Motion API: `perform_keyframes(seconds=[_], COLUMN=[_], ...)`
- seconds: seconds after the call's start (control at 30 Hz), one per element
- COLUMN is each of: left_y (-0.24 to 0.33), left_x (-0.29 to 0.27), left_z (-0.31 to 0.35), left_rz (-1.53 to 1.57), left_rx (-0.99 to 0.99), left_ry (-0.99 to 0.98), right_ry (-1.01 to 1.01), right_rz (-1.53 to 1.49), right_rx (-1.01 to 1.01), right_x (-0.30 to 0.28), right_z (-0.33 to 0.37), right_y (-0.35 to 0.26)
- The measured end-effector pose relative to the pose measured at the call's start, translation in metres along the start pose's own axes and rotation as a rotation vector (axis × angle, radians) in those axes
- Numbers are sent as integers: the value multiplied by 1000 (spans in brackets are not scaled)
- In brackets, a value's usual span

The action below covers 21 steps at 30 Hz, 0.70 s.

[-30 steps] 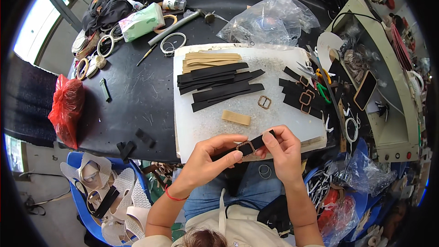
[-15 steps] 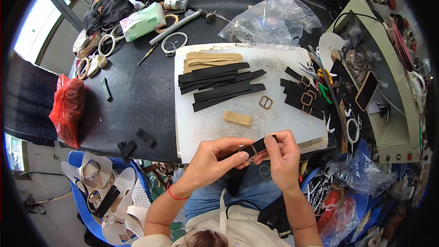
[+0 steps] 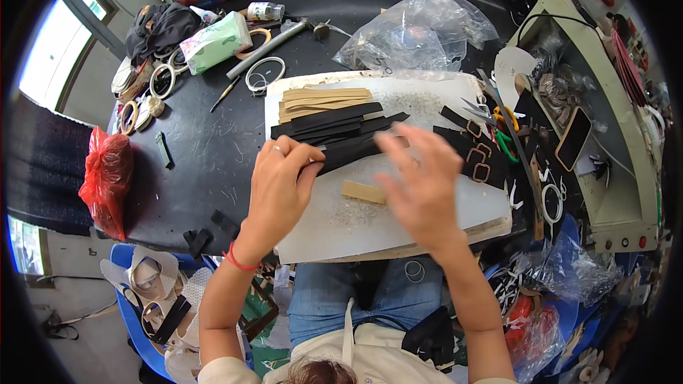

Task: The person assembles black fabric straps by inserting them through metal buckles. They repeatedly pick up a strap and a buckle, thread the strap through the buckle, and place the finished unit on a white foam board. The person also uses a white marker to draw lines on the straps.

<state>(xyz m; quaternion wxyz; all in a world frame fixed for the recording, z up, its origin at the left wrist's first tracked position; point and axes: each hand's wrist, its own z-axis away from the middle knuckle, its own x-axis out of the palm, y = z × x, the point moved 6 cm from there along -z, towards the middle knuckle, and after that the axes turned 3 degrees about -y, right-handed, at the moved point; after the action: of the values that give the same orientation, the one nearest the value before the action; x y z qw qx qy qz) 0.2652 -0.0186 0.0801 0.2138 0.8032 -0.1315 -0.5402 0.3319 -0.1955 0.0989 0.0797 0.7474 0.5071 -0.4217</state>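
Fingers [image 3: 302, 152] of the left hand [image 3: 274, 192] curl nearly together at the flat black fabric-like strips [image 3: 341, 117] on the white rectangular board [image 3: 320, 235], grip unclear; the blurred right hand [image 3: 423, 192] is loosely spread. Strips look light, limp, best pinched at one end.

The black strips [image 3: 334, 122] look like matt cloth; the tabletop [image 3: 206, 153] has a dark, slightly glossy surface with scratches; the clear bag [image 3: 416, 28] is of shiny, wrinkled plastic; the red bag [image 3: 105, 181] is also of thin, glossy plastic.
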Motion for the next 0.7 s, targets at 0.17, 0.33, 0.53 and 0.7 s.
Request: perform_keyframes(seconds=[0.17, 0.33, 0.53, 0.7], left_y=[39, 60, 105, 83], left_x=[-16, 50, 73, 51], left_z=[0, -39, -44, -38], left_rz=[195, 298, -61, 512], left_rx=[57, 349, 559, 153], left_ry=[262, -91, -204, -251], right_ry=[-123, 101, -106, -64], right_rz=[-147, -681, -796, -846], right_rx=[71, 728, 779, 747], right_x=[5, -33, -35, -48], right_z=[-12, 40, 94, 79], right_y=[-4, 51, 61, 50])
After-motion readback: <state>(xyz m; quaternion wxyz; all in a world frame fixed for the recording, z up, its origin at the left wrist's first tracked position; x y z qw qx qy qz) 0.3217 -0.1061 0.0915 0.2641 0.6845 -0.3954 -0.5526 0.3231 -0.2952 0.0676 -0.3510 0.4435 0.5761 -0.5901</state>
